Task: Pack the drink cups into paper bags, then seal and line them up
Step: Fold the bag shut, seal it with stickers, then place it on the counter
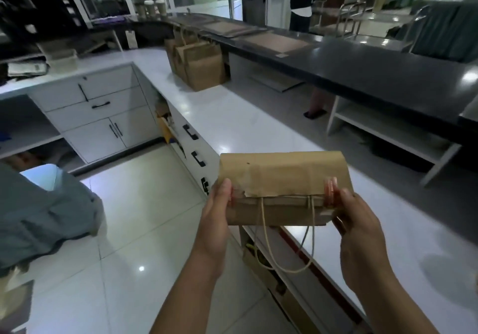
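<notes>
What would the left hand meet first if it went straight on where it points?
The left hand grips the folded paper bag. Beyond it, the way over the white counter looks free until the standing bags, though depth is unclear.

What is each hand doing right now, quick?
Left hand: grips the left end of the paper bag.
Right hand: grips the bag's right end.

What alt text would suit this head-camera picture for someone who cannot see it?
The left hand and right hand pinch a folded-shut paper bag by its ends at a white counter. Farther along it stand other paper bags.
</notes>
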